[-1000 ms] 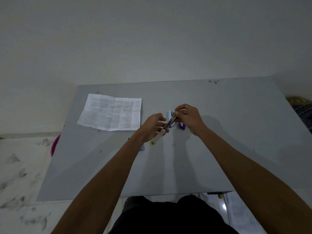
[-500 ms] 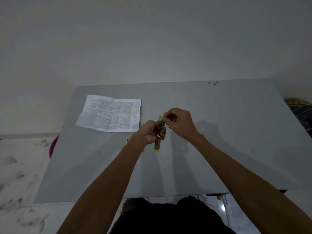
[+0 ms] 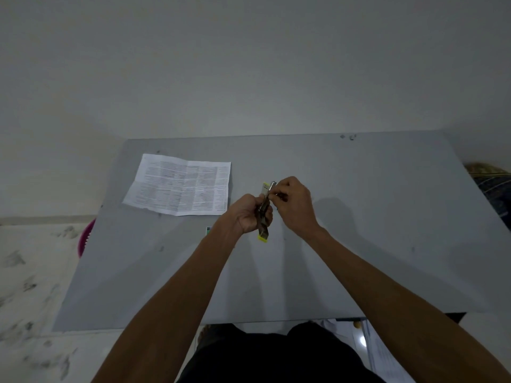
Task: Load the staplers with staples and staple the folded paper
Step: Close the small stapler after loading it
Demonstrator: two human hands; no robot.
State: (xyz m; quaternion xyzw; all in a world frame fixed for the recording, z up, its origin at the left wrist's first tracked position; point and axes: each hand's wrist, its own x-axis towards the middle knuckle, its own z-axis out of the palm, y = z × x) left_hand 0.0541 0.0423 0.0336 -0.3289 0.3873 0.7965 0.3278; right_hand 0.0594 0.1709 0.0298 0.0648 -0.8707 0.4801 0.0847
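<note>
Head view: a person stands at a flat grey rectangular table [image 3: 331, 258], both bare forearms reaching in from six o'clock. The left hand [image 3: 249, 214] is closed in a fist around the middle of a small yellow-ended metal stapler [image 3: 264, 217], which is held above the table top, its long axis running roughly twelve to six, one yellow end showing below the fist and another above it. The right hand [image 3: 294, 200] sits at about two o'clock of the left, fingers curled and pinched at the stapler's upper end; what the fingertips grip there is too small to tell. The two hands are close together, nearly touching. A creased white printed paper sheet [image 3: 182, 187] lies flat on the table at ten o'clock of the hands, well apart from them. A pink round object [image 3: 84, 239] shows past the table's nine o'clock edge.
</note>
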